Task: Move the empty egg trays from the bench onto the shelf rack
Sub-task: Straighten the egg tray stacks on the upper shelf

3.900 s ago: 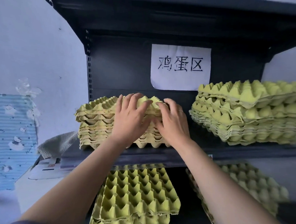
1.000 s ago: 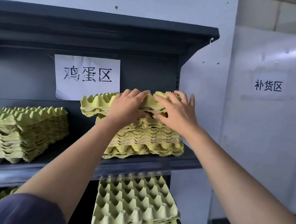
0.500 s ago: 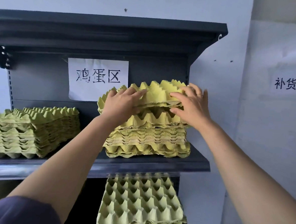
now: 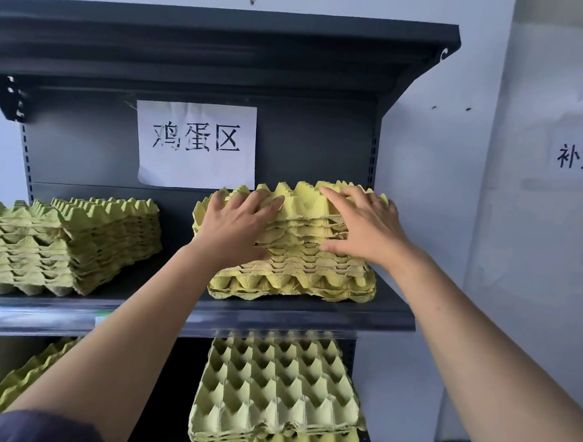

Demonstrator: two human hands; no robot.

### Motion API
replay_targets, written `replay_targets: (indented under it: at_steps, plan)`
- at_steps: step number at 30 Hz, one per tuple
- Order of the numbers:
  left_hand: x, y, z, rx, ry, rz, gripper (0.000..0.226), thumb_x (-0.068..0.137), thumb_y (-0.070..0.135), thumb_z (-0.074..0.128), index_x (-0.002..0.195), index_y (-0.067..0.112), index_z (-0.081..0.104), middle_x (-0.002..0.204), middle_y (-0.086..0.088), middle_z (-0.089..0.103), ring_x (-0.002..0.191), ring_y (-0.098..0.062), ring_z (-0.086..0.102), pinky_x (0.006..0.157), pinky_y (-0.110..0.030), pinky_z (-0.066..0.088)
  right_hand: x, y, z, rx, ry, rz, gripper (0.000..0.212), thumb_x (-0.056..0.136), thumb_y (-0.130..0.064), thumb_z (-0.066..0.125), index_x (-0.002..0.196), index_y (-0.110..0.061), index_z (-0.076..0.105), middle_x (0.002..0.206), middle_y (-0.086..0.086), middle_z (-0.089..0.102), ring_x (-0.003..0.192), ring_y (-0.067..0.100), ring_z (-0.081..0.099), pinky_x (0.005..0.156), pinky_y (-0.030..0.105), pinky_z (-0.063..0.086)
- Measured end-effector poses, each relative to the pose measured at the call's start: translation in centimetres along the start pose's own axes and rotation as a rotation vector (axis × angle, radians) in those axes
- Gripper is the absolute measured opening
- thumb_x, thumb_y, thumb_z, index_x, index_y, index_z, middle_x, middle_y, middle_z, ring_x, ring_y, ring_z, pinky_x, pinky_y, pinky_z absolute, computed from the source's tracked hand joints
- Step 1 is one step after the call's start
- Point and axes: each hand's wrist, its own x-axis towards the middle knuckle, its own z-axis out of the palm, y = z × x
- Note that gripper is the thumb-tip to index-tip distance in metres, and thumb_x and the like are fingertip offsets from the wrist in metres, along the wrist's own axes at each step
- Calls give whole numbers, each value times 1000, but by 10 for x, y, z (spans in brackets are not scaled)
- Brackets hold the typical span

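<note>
Yellow-green pulp egg trays [image 4: 297, 276] sit stacked on the dark shelf [image 4: 311, 316], at 3 o'clock from the other stack [image 4: 77, 242]. Your left hand [image 4: 236, 227] and right hand [image 4: 364, 228] lie spread flat over the stack's top, fingers straight, thumbs against its front. At 11 o'clock hangs a paper sign [image 4: 196, 143].

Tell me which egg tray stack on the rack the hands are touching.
The right stack on the upper shelf: left hand and right hand rest flat on it. The left stack and the lower stacks lie untouched.
</note>
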Motion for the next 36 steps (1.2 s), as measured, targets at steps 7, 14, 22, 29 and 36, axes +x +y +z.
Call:
replay_targets:
  at_steps: [7, 14, 22, 29, 36]
  plan:
    - [2, -1, -6, -136, -2, -30, 70, 81, 45, 65, 141, 33, 30, 146, 3, 28, 133, -22, 31, 110, -47, 21, -2, -5, -9, 75, 21, 13, 83, 74, -47, 74, 141, -42, 25, 139, -3, 37, 122, 31, 38, 99, 50, 39]
    - [-5, -11, -8, -143, 64, -49, 65, 84, 39, 64, 140, 29, 33, 145, 1, 30, 132, -23, 34, 114, -48, 16, -2, -24, -14, 50, 139, 16, 79, 72, -47, 76, 138, -39, 32, 130, -5, 43, 119, 28, 39, 94, 48, 39]
    - [-9, -25, -4, -125, 84, -15, 65, 85, 43, 61, 141, 31, 30, 146, 1, 28, 132, -23, 33, 112, -46, 16, -5, -40, -18, 46, 111, 57, 82, 73, -47, 75, 141, -39, 30, 133, -6, 42, 121, 27, 38, 96, 48, 38]
    - [-8, -35, -1, -269, 106, 66, 70, 81, 44, 65, 141, 33, 31, 146, 3, 31, 133, -22, 33, 112, -42, 16, -3, -38, -17, 60, 7, 128, 83, 75, -46, 74, 142, -43, 25, 140, -5, 36, 127, 32, 37, 102, 51, 35]
    - [-29, -70, 9, -491, 261, -49, 51, 88, 26, 61, 136, 23, 45, 135, -4, 47, 124, -30, 40, 103, -43, 28, 0, -70, -20, -96, -39, 64, 85, 81, -40, 67, 147, -40, 14, 153, -2, 15, 141, 27, 15, 110, 65, 8]
